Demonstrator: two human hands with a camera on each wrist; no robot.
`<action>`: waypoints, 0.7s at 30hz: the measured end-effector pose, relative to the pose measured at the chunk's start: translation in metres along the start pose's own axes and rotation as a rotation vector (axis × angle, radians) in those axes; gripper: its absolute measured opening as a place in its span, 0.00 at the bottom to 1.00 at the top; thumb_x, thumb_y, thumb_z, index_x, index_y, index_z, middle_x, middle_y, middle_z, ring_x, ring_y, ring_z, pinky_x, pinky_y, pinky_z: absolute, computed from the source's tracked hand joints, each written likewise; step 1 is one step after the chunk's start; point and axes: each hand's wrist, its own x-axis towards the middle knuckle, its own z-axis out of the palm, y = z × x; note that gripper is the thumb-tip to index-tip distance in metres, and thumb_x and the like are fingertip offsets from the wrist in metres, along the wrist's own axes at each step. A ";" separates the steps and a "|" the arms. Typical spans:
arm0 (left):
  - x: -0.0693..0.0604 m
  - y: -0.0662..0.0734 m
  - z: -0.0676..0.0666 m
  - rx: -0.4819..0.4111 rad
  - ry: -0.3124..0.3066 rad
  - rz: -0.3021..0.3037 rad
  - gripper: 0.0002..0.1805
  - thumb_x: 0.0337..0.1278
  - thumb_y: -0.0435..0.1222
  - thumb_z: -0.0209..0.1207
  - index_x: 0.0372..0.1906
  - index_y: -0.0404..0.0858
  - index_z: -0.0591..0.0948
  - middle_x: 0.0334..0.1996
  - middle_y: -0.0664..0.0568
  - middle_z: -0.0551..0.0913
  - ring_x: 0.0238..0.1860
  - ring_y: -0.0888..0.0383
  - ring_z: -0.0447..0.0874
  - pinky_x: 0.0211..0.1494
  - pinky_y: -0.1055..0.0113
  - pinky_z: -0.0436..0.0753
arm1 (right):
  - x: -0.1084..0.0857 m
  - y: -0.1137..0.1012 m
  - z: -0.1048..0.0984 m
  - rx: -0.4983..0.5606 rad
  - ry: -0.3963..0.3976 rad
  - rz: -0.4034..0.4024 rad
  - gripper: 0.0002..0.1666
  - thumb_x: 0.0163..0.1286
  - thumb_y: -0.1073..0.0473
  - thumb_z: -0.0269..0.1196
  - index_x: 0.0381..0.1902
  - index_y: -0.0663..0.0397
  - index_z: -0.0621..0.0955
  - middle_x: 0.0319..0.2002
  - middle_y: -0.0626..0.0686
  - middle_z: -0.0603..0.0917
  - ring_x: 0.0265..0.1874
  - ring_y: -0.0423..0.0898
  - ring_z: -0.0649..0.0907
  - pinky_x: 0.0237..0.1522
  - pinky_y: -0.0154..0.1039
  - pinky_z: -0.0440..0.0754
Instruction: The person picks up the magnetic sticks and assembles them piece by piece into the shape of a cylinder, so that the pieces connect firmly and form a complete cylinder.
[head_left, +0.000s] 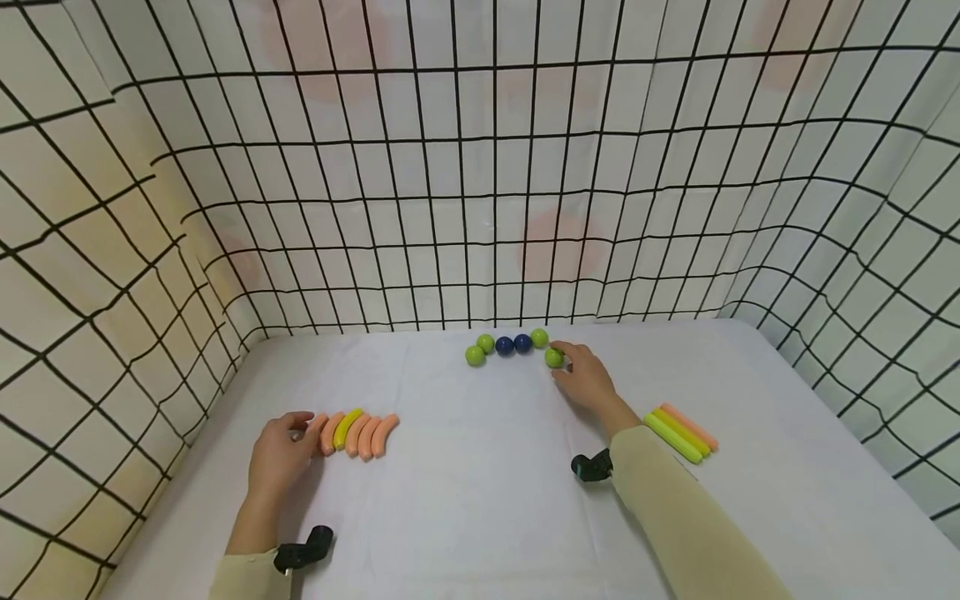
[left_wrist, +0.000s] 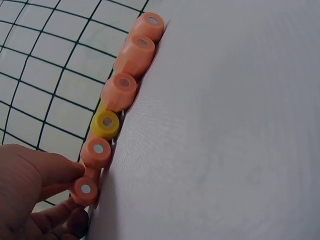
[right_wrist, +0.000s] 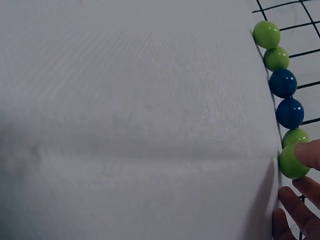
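At the left of the table lies a side-by-side row of curved, sausage-shaped orange pieces [head_left: 365, 437] with one yellow curved piece [head_left: 347, 428] among them. My left hand [head_left: 281, 458] pinches the leftmost orange curved piece [left_wrist: 86, 189] between thumb and fingers. Its end shows a pale round disc in the left wrist view. Near the back, green balls [head_left: 475, 356] and two dark blue balls [head_left: 505, 346] form an arc. My right hand [head_left: 587, 383] holds the green ball [right_wrist: 292, 162] at the arc's right end, with a digit on top and fingers beside it. That ball touches or nearly touches its green neighbour [head_left: 539, 337].
Right of the middle, beside the right sleeve [head_left: 675, 500], lie straight sticks side by side: green [head_left: 672, 438], yellow [head_left: 681, 429] and orange [head_left: 690, 426]. A black wire grid [head_left: 495, 192] over white cloth encloses the white table [head_left: 465, 508] at the back and sides.
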 end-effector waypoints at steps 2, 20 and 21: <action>0.000 0.000 0.000 0.007 -0.002 -0.004 0.24 0.68 0.41 0.57 0.60 0.28 0.76 0.52 0.32 0.76 0.42 0.45 0.74 0.33 0.68 0.71 | 0.000 0.000 0.000 0.009 -0.002 0.005 0.32 0.74 0.57 0.58 0.74 0.47 0.66 0.68 0.63 0.70 0.58 0.58 0.77 0.60 0.56 0.76; 0.002 -0.001 0.000 0.046 0.025 -0.027 0.22 0.64 0.40 0.58 0.54 0.26 0.81 0.44 0.35 0.80 0.42 0.44 0.77 0.40 0.59 0.74 | -0.001 0.004 0.005 0.024 0.029 0.015 0.27 0.72 0.56 0.61 0.67 0.48 0.72 0.59 0.60 0.79 0.52 0.55 0.80 0.56 0.53 0.77; 0.002 -0.001 0.000 0.046 0.027 -0.032 0.22 0.64 0.40 0.58 0.54 0.26 0.81 0.44 0.34 0.81 0.42 0.44 0.77 0.40 0.59 0.75 | -0.001 0.004 0.006 0.028 0.030 0.013 0.26 0.72 0.55 0.61 0.67 0.48 0.73 0.59 0.60 0.80 0.53 0.55 0.80 0.56 0.54 0.77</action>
